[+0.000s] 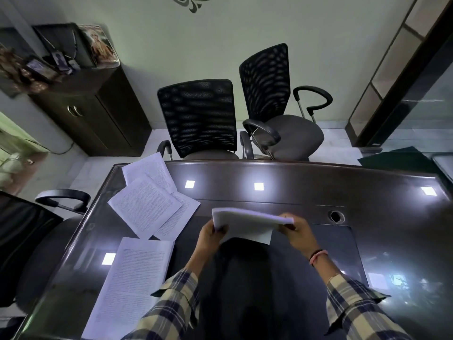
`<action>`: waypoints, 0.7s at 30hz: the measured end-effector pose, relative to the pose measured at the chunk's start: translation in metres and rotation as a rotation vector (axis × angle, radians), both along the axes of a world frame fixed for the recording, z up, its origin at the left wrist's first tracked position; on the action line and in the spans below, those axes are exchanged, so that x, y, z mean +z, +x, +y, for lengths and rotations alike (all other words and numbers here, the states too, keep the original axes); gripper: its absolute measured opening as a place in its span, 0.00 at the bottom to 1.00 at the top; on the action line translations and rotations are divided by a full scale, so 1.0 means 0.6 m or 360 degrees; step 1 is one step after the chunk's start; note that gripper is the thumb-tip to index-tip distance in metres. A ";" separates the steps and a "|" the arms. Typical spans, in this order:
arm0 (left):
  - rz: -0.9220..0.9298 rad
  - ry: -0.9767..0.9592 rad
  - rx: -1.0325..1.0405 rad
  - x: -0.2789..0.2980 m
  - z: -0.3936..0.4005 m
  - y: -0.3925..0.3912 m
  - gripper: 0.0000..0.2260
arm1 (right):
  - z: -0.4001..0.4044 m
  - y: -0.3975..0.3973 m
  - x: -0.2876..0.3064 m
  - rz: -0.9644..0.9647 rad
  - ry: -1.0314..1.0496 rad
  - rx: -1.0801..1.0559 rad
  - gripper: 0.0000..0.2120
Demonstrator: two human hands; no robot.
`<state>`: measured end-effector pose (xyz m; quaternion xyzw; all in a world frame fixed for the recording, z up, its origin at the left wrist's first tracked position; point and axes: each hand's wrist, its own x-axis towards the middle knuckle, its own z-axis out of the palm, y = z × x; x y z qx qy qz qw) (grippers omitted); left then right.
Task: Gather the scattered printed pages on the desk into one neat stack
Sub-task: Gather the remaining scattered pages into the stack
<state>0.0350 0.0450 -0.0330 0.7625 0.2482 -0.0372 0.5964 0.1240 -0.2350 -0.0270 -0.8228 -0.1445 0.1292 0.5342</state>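
A gathered sheaf of pages [247, 223] hangs above the middle of the desk [318, 192], held at both ends. The left hand [210, 235] grips its left edge, the right hand [295, 228] pinches its right corner. Three loose pages [149, 195] overlap at the far left, and one more page [130, 280] lies near left. Two mesh chairs [198, 119] stand beyond the far edge.
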 end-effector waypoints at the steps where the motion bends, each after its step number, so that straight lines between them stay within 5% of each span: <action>1: 0.0047 0.0072 -0.0038 -0.007 -0.001 -0.008 0.04 | -0.005 -0.003 -0.011 -0.0057 -0.0049 0.0058 0.11; 5: -0.0059 0.0214 -0.0105 -0.027 -0.001 -0.014 0.11 | -0.011 -0.011 -0.019 -0.0180 -0.0153 0.0147 0.13; 9: -0.0038 0.0009 0.0077 0.029 -0.012 -0.001 0.05 | 0.009 0.004 0.027 -0.0026 0.0110 -0.0020 0.06; 21: -0.0247 -0.0465 -0.0068 0.100 -0.059 -0.010 0.17 | 0.024 0.003 0.062 0.0410 0.0650 -0.0038 0.15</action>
